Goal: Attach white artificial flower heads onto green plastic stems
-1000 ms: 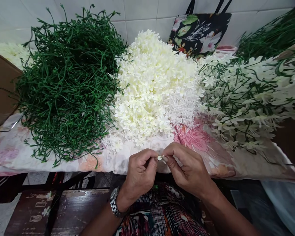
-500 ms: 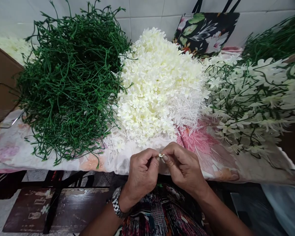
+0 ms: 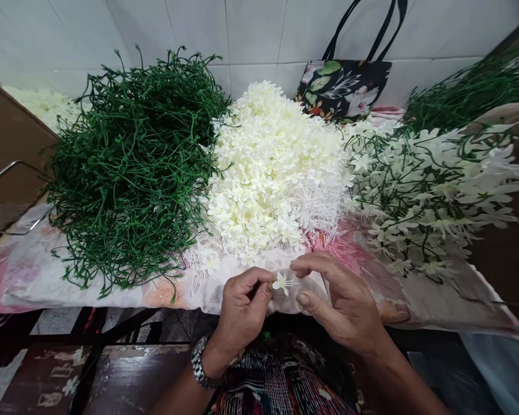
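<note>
My left hand (image 3: 243, 305) pinches a small white artificial flower (image 3: 281, 282) between thumb and forefinger at the table's near edge. My right hand (image 3: 343, 302) sits just right of it, fingers apart, with the fingertips close to the flower's thin white stamen threads. Behind the hands lies a big heap of loose white flower heads (image 3: 272, 167). A tangled pile of green plastic stems (image 3: 134, 161) fills the left of the table. Finished sprays of white flowers on green stems (image 3: 432, 190) lie to the right.
A floral cloth (image 3: 21, 271) covers the table. A black flowered tote bag (image 3: 343, 86) leans on the tiled wall at the back. More green stems (image 3: 471, 86) lie at the far right. A dark wooden bench (image 3: 125, 374) stands below at the left.
My right hand has let go of the flower and its fingers have spread; before, both hands pinched it together. The flower now stands out from my left fingertips. The view tilted up slightly.
</note>
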`<state>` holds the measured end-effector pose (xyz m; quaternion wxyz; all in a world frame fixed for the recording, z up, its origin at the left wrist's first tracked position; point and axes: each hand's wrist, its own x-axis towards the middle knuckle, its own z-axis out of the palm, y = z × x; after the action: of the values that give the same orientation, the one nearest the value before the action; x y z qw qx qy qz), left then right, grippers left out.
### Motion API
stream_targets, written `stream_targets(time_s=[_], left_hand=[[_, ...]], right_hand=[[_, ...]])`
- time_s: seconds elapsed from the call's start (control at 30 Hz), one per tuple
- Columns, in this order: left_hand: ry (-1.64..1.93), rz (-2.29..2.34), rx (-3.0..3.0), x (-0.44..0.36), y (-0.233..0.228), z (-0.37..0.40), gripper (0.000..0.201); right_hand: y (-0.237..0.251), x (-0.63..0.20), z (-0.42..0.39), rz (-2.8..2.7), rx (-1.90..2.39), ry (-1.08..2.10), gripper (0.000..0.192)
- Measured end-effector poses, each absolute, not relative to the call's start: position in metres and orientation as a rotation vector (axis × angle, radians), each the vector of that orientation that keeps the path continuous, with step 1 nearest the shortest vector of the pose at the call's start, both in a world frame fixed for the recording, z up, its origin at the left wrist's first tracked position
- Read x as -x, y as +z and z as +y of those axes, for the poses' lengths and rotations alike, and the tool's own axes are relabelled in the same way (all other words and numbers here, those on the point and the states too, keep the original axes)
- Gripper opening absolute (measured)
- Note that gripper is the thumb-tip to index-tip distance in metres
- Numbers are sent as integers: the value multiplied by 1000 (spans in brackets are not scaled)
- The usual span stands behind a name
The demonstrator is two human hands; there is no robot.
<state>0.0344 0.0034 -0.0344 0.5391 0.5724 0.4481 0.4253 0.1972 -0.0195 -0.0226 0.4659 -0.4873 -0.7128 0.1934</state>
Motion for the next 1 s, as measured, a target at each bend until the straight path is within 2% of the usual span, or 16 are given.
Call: stream_targets(time_s=[0.1, 0.63, 0.8, 1.0], left_hand=[[1036, 1063, -1420, -35, -33, 4, 13], [1055, 1113, -1565, -38, -31, 4, 18], [1039, 1095, -1258, -36, -37, 3, 13], [1320, 1141, -877, -39, -39, 2, 13]], right_hand=[[-20, -197, -20, -1770, 1168, 447, 11], [-34, -176, -11, -1835, 1175, 322, 15], [-25, -187, -16, -1839, 1184, 339, 10], [-17, -180, -32, -1884, 1194, 382, 22]])
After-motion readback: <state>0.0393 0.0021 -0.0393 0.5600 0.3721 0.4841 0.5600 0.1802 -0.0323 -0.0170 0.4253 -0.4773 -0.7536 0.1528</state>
